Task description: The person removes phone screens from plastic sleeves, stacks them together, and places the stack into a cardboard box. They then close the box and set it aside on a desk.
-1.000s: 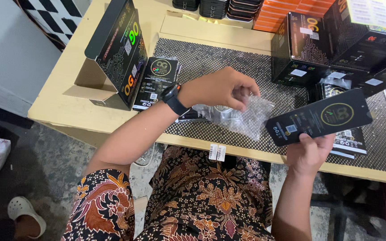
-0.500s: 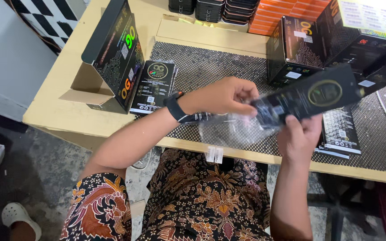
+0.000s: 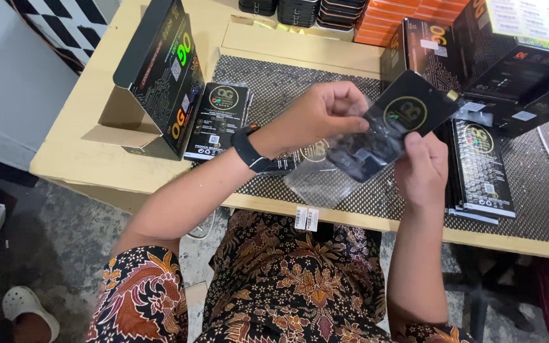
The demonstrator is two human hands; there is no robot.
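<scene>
We hold a flat black packet (image 3: 408,117) with a gold ring on its face above the dotted black mat (image 3: 300,89), its lower end already inside the mouth of a clear plastic sleeve (image 3: 325,174). Our left hand (image 3: 322,114) has its fingers pressed together, pinching the sleeve's upper edge against the packet; our right hand (image 3: 422,168) is closed around the packet's lower right side, thumb on its face.

Taking the mat as our landmark: the open black carton (image 3: 160,76) stands off its left edge, a stack of similar packets (image 3: 220,117) lies on its left part, another stack (image 3: 481,168) on its right part, and more black boxes (image 3: 478,57) crowd its far right corner.

We see a few risks. The sleeve is thin and crumpled, so a packet corner may catch in a fold and split the film. If our left pinch slips, the mouth may collapse and the packet ride over it. The sleeve's loose lower end hangs near the mat's front edge, so a dropped packet could slide off the table (image 3: 96,127).
</scene>
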